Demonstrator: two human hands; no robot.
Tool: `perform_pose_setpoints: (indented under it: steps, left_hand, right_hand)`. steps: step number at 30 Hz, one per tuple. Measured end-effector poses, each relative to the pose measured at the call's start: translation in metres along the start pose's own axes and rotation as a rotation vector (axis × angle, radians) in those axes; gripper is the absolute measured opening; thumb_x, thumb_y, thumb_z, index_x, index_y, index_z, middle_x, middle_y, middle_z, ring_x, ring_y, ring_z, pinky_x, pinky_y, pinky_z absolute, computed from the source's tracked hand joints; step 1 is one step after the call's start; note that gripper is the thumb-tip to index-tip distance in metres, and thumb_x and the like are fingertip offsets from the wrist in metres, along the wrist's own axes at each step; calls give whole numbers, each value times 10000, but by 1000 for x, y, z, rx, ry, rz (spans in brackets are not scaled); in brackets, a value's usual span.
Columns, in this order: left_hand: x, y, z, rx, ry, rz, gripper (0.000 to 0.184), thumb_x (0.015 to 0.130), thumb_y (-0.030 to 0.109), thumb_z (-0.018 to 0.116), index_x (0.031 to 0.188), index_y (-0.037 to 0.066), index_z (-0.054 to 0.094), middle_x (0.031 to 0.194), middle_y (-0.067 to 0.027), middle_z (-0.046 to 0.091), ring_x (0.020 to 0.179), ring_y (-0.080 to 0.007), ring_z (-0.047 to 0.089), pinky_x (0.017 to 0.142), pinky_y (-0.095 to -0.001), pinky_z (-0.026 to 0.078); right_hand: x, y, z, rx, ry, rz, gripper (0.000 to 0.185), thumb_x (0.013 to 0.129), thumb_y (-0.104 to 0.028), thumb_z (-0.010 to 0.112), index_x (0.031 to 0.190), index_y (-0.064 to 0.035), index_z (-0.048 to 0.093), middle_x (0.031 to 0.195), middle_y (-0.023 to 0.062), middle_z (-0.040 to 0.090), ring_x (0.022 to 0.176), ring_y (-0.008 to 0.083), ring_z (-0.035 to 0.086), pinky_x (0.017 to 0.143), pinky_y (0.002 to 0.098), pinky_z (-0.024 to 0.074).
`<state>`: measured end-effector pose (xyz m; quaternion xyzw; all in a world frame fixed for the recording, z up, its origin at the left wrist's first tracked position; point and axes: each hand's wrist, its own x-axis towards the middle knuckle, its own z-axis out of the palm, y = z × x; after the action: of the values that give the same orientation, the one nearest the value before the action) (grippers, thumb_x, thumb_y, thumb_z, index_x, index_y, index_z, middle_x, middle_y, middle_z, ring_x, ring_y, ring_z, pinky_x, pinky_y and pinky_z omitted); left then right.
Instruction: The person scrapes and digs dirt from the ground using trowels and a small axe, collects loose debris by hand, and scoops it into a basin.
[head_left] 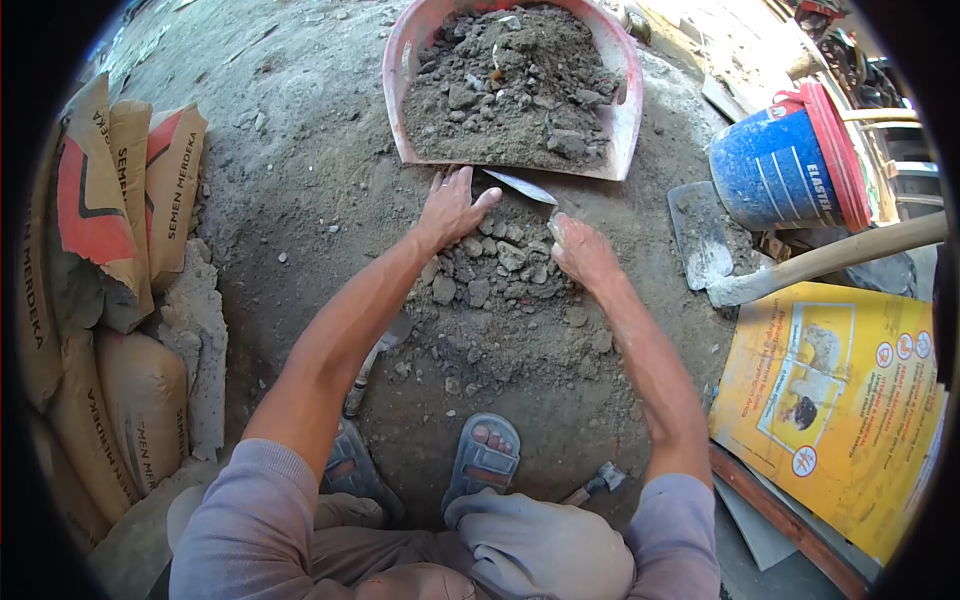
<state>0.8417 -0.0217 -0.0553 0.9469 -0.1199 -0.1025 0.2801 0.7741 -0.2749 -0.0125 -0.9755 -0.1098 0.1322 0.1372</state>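
My right hand is closed round the handle of a trowel. The trowel's pointed metal blade lies just below the front lip of a worn red dustpan. Grey soil and broken rubble are heaped in the dustpan. My left hand, fingers stretched out and thumb apart, rests at the upper left edge of a pile of stones, its fingertips close to the dustpan's lip. I cannot tell whether they touch it. Between my forearms the stones and loose dirt spread toward my feet.
Brown cement sacks line the left side. At right stand a blue bucket with a red rim, a hoe with a wooden handle, and a yellow printed sheet. Another tool lies by my left sandal.
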Motion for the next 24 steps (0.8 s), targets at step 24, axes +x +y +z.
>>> perform_pose_setpoints:
  steps: [24]
  left_hand:
    - [-104, 64, 30, -234, -76, -12, 750, 909, 605, 470, 1383, 24, 458, 1443, -202, 430, 1353, -369, 364, 1147, -457, 216]
  right_hand:
    - [-172, -81, 18, 1155, -330, 742, 330, 871, -154, 580, 1125, -20, 418, 703, 67, 543, 474, 158, 546, 389, 334, 476]
